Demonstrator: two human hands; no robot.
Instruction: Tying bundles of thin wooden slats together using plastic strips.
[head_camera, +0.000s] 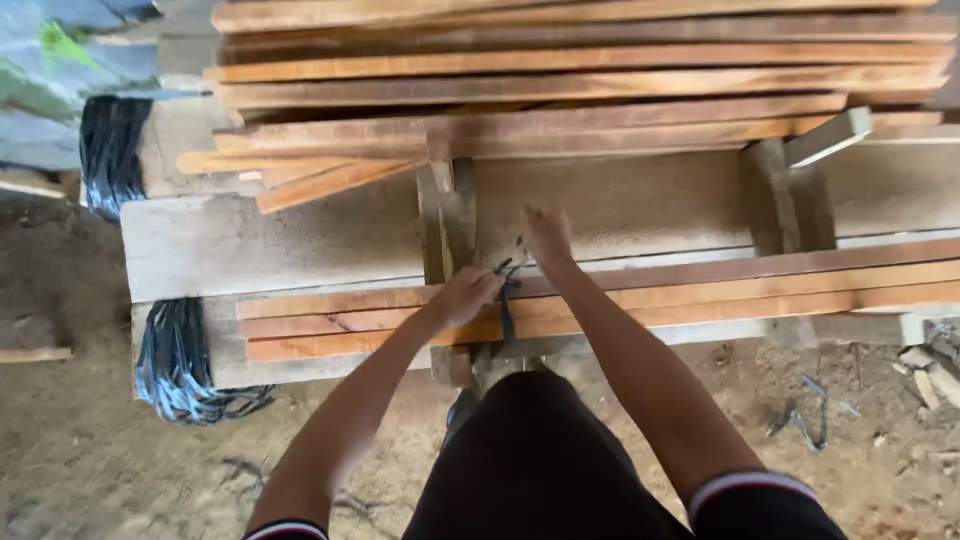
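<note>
Both my hands work at a dark strap (507, 300) that runs over a low stack of reddish wooden slats (700, 295). My left hand (465, 296) is closed on the strap at the near edge of the slats. My right hand (548, 238) reaches a little farther, fingers bunched on the strap's upper end just above the slats. The strap hangs down over the front of the stack between my two hands. My dark-clothed knee (535, 440) is below, close to the stack.
A taller pile of slats (580, 90) lies behind on thick pale timber beams (250, 240). Upright wooden posts (445, 215) stand between the piles. Bundles of black strapping (180, 360) hang at the left. Dirt floor with wood scraps (925, 375) lies at the right.
</note>
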